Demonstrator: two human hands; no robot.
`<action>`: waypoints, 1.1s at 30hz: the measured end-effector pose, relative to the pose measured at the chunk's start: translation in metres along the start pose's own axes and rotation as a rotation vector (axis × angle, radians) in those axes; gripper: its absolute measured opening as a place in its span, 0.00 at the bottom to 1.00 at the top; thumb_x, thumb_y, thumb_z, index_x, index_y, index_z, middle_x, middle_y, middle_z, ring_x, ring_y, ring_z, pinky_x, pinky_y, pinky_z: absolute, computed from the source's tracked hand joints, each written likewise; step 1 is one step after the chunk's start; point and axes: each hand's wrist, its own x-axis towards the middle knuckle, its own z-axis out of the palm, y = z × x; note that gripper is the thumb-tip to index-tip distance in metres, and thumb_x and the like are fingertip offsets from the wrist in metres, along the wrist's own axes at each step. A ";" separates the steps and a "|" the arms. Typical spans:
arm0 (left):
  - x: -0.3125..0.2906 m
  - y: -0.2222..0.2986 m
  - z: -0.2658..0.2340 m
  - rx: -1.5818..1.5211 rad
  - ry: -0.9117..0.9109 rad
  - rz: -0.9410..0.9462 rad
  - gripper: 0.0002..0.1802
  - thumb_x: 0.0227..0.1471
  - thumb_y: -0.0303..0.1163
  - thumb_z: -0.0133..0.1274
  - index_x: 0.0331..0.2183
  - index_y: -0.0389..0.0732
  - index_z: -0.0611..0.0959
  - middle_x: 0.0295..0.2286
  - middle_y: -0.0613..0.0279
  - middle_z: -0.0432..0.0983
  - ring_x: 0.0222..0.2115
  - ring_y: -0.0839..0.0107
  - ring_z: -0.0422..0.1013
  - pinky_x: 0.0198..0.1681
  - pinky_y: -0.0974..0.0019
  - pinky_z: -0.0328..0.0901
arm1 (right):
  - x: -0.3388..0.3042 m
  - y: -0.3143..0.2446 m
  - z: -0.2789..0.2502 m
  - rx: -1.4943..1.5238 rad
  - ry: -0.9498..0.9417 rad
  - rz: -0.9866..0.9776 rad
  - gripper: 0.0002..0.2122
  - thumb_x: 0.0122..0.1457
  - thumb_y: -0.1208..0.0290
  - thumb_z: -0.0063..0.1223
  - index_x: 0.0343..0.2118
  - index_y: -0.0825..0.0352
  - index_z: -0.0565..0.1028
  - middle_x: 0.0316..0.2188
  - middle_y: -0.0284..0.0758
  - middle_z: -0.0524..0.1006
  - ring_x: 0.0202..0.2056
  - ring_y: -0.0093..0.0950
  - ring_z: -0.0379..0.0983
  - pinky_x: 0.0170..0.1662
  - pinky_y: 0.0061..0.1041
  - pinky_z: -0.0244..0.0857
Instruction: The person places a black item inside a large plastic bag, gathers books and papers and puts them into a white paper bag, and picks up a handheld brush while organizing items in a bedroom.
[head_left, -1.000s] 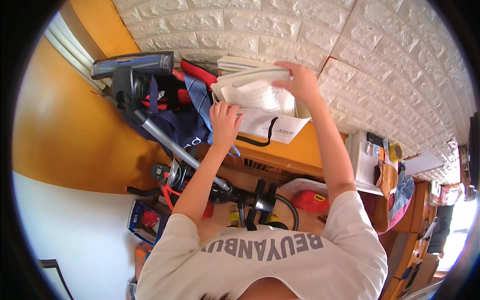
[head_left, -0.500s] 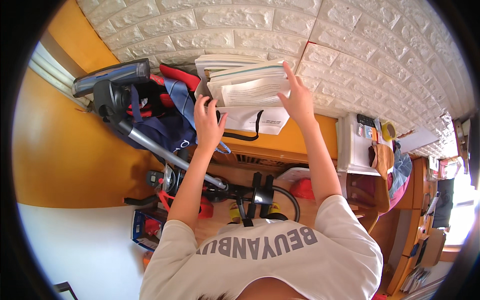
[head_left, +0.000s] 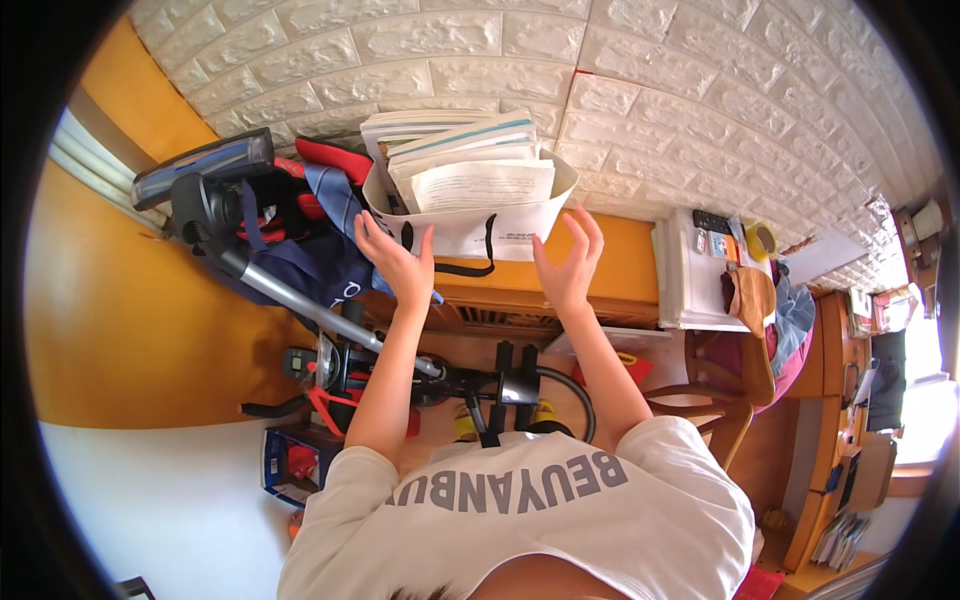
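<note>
A white paper bag (head_left: 520, 215) with black cord handles stands on the orange-brown cabinet top (head_left: 620, 260). Upright inside it is a thick stack of papers (head_left: 455, 145), a printed white sheet (head_left: 485, 187) foremost. At the bag's near left corner is my left hand (head_left: 400, 262), open, its thumb apart from the fingers. My right hand (head_left: 570, 265), likewise open with fingers curved, is by the near right corner. Both appear to hold nothing; whether the fingertips touch the bag I cannot tell. One black handle (head_left: 490, 245) droops over the front side.
Left of the bag lie dark blue and red bags (head_left: 290, 235) and a vacuum cleaner (head_left: 205, 205) with a silver tube. Below is a black exercise machine (head_left: 520, 385). To the right are a white box (head_left: 690, 285), a tape roll (head_left: 760, 240) and a wooden chair (head_left: 725, 400).
My right hand has left the papers' right edge and come down to the bag's front corner. The bag's right side now stands up around the papers. My left hand has dropped slightly.
</note>
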 end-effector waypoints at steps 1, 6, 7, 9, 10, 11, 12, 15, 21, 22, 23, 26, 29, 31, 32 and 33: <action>-0.004 0.001 -0.001 -0.013 0.009 -0.003 0.51 0.42 0.36 0.63 0.57 0.28 0.49 0.55 0.35 0.43 0.55 0.41 0.47 0.56 0.51 0.48 | -0.004 -0.001 -0.002 -0.023 -0.020 0.007 0.30 0.42 0.76 0.65 0.50 0.65 0.63 0.51 0.43 0.62 0.52 0.41 0.59 0.53 0.37 0.56; -0.016 0.010 0.000 -0.026 0.013 -0.003 0.50 0.43 0.35 0.62 0.57 0.28 0.49 0.55 0.35 0.42 0.56 0.41 0.46 0.57 0.50 0.46 | 0.004 -0.004 -0.011 -0.014 -0.006 -0.010 0.29 0.43 0.74 0.63 0.50 0.64 0.64 0.51 0.42 0.63 0.52 0.41 0.59 0.54 0.39 0.52; -0.018 0.013 0.000 -0.029 0.013 -0.004 0.49 0.43 0.35 0.62 0.57 0.28 0.49 0.55 0.35 0.43 0.56 0.41 0.46 0.58 0.50 0.45 | 0.010 -0.005 -0.011 -0.009 0.001 -0.020 0.28 0.44 0.73 0.62 0.50 0.64 0.64 0.51 0.41 0.63 0.52 0.40 0.59 0.54 0.40 0.50; -0.019 0.018 -0.003 -0.020 0.015 0.030 0.49 0.44 0.34 0.61 0.57 0.28 0.49 0.55 0.35 0.43 0.56 0.41 0.45 0.58 0.49 0.45 | 0.023 -0.006 -0.013 -0.029 -0.023 -0.075 0.29 0.45 0.73 0.61 0.51 0.64 0.63 0.53 0.41 0.61 0.53 0.40 0.58 0.56 0.40 0.49; -0.020 0.020 -0.006 -0.013 0.017 0.046 0.49 0.44 0.34 0.61 0.57 0.28 0.49 0.55 0.35 0.43 0.56 0.41 0.45 0.58 0.49 0.44 | 0.030 -0.008 -0.013 -0.037 -0.036 -0.103 0.29 0.45 0.73 0.61 0.52 0.64 0.63 0.53 0.41 0.61 0.54 0.39 0.57 0.56 0.41 0.48; -0.022 0.022 -0.010 -0.027 0.025 0.053 0.48 0.44 0.33 0.61 0.57 0.28 0.50 0.55 0.35 0.44 0.56 0.42 0.46 0.58 0.49 0.45 | 0.040 -0.012 -0.015 -0.022 0.006 -0.100 0.26 0.45 0.73 0.60 0.49 0.64 0.65 0.51 0.40 0.63 0.51 0.39 0.59 0.56 0.41 0.49; -0.025 0.025 -0.014 -0.040 0.033 0.059 0.47 0.44 0.32 0.61 0.57 0.28 0.51 0.55 0.36 0.44 0.57 0.43 0.46 0.58 0.50 0.45 | 0.052 -0.019 -0.017 -0.007 0.046 -0.098 0.23 0.46 0.74 0.60 0.47 0.64 0.67 0.48 0.40 0.66 0.49 0.38 0.62 0.56 0.41 0.49; -0.042 0.026 -0.031 -0.075 -0.020 0.086 0.43 0.44 0.30 0.60 0.56 0.29 0.55 0.54 0.37 0.49 0.56 0.45 0.48 0.58 0.51 0.45 | 0.060 -0.001 -0.024 0.072 0.071 -0.096 0.12 0.47 0.74 0.58 0.37 0.65 0.72 0.34 0.37 0.72 0.40 0.34 0.67 0.50 0.38 0.57; -0.088 -0.018 -0.089 -0.160 -0.157 -0.147 0.04 0.48 0.22 0.56 0.30 0.34 0.82 0.20 0.58 0.76 0.18 0.74 0.69 0.23 0.73 0.64 | 0.002 0.021 -0.063 0.300 -0.144 0.255 0.04 0.55 0.80 0.45 0.31 0.68 0.73 0.15 0.35 0.69 0.19 0.27 0.66 0.23 0.24 0.59; -0.090 -0.016 -0.099 -0.162 -0.140 -0.149 0.03 0.48 0.23 0.56 0.29 0.34 0.82 0.22 0.57 0.77 0.18 0.78 0.68 0.22 0.75 0.63 | -0.009 0.020 -0.074 0.244 -0.163 0.265 0.06 0.55 0.81 0.43 0.35 0.69 0.73 0.18 0.36 0.71 0.18 0.27 0.66 0.23 0.23 0.60; -0.095 -0.023 -0.106 -0.152 -0.134 -0.152 0.04 0.47 0.23 0.57 0.25 0.34 0.80 0.17 0.60 0.74 0.15 0.80 0.63 0.19 0.74 0.59 | -0.020 0.018 -0.085 0.189 -0.173 0.276 0.09 0.56 0.81 0.42 0.38 0.69 0.72 0.21 0.37 0.73 0.17 0.27 0.66 0.24 0.23 0.60; -0.089 -0.019 -0.120 -0.218 -0.060 -0.100 0.19 0.55 0.27 0.49 0.14 0.33 0.68 0.08 0.62 0.54 0.11 0.77 0.49 0.14 0.67 0.46 | -0.072 0.012 -0.117 0.294 -0.070 0.670 0.19 0.56 0.83 0.42 0.52 0.68 0.63 0.34 0.41 0.75 0.19 0.28 0.68 0.26 0.23 0.64; -0.083 -0.016 -0.114 -0.269 -0.180 -0.084 0.22 0.58 0.30 0.43 0.14 0.34 0.64 0.09 0.65 0.52 0.12 0.77 0.47 0.15 0.66 0.44 | -0.161 0.029 -0.161 0.118 -0.206 0.873 0.25 0.54 0.80 0.49 0.56 0.65 0.58 0.43 0.41 0.72 0.25 0.27 0.73 0.33 0.24 0.68; -0.081 0.007 -0.103 -0.367 -0.252 -0.087 0.24 0.59 0.32 0.40 0.13 0.36 0.62 0.10 0.68 0.50 0.13 0.78 0.49 0.16 0.68 0.45 | -0.211 0.018 -0.187 0.001 -0.209 0.982 0.22 0.53 0.78 0.51 0.53 0.66 0.63 0.41 0.40 0.74 0.28 0.27 0.74 0.35 0.25 0.68; -0.081 0.019 -0.095 -0.491 -0.310 -0.059 0.23 0.60 0.33 0.38 0.14 0.38 0.63 0.12 0.69 0.53 0.15 0.79 0.51 0.17 0.70 0.46 | -0.226 0.005 -0.204 -0.032 -0.184 1.053 0.20 0.53 0.76 0.52 0.51 0.66 0.65 0.40 0.40 0.75 0.30 0.27 0.74 0.36 0.25 0.68; -0.083 0.032 -0.086 -0.593 -0.365 -0.039 0.20 0.59 0.31 0.38 0.16 0.37 0.65 0.13 0.67 0.55 0.15 0.78 0.52 0.17 0.70 0.47 | -0.242 -0.009 -0.221 -0.071 -0.156 1.130 0.19 0.53 0.74 0.53 0.49 0.66 0.68 0.38 0.40 0.76 0.31 0.27 0.75 0.36 0.26 0.68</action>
